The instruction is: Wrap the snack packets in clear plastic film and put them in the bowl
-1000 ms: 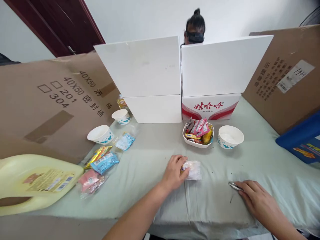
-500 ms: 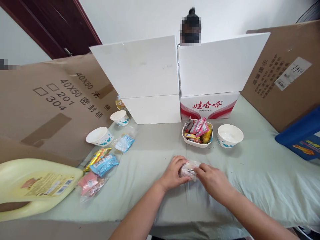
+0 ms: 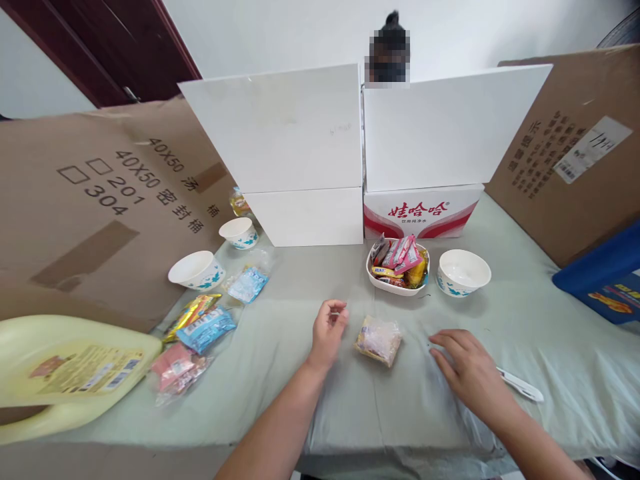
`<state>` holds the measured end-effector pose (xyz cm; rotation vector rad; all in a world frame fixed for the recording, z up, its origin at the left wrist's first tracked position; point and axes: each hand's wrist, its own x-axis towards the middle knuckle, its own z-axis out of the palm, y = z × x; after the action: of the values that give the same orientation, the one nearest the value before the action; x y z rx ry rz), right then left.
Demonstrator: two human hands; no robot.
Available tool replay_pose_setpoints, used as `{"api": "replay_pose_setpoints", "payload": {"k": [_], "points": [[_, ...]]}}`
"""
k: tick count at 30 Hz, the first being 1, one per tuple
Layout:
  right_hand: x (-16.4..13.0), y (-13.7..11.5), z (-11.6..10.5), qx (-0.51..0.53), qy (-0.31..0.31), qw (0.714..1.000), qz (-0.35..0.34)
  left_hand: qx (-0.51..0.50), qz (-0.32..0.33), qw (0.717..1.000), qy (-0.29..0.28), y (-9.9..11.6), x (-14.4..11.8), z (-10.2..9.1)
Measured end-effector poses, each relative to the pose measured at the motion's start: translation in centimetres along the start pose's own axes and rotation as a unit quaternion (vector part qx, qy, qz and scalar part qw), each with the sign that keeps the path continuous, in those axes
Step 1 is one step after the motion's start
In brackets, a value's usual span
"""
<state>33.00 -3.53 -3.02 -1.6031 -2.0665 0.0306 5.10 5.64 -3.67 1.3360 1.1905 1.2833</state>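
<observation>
Fingers of left hand (image 3: 327,330) loosely curled, right hand (image 3: 467,373) flat on worktop (image 3: 300,373), both off the snack packet (image 3: 379,340) (blade-like tool (image 3: 520,385) beside right wrist: nick risk).

Four bowls: three empty (image 3: 196,269) (image 3: 241,232) (image 3: 463,271), one (image 3: 380,280) holding snacks. Two hands (image 3: 327,330) (image 3: 470,370). One yellow jug (image 3: 70,367), one tweezers (image 3: 520,385)

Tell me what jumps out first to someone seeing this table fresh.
A clear snack packet lies alone at the centre of the pale green cloth, between the left hand and the right hand, neither touching it. Behind it sits a white dish of bright wrappers, and a large yellow jug lies at far left.
</observation>
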Motion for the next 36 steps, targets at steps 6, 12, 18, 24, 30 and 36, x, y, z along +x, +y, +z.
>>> {"api": "replay_pose_setpoints", "payload": {"k": [6,12,18,24,30,36], "points": [[4.2,-7.2,3.4,0.095,-0.033,0.995,-0.022,0.088,0.1,0.973,-0.188,1.2,-1.1,0.7],[3.8,-6.8,4.1,0.104,-0.079,0.991,0.004,-0.059,-0.077,0.993,-0.068,-0.3,0.2,0.3],[2.4,-4.6,-0.1,0.105,-0.017,0.994,-0.027,-0.027,-0.105,0.994,0.012,-1.8,1.2,-0.6],[0.6,-2.7,-3.4,0.093,-0.04,0.987,-0.121,0.134,0.115,0.973,0.146,-0.3,0.8,-1.9],[-0.3,-0.2,-3.3,0.033,0.009,0.995,-0.092,0.339,0.344,0.856,-0.186,1.5,-1.1,0.3],[-0.5,0.1,-3.2,0.075,-0.038,0.993,-0.08,0.254,0.312,0.861,-0.312,2.9,-1.9,0.3]]}}
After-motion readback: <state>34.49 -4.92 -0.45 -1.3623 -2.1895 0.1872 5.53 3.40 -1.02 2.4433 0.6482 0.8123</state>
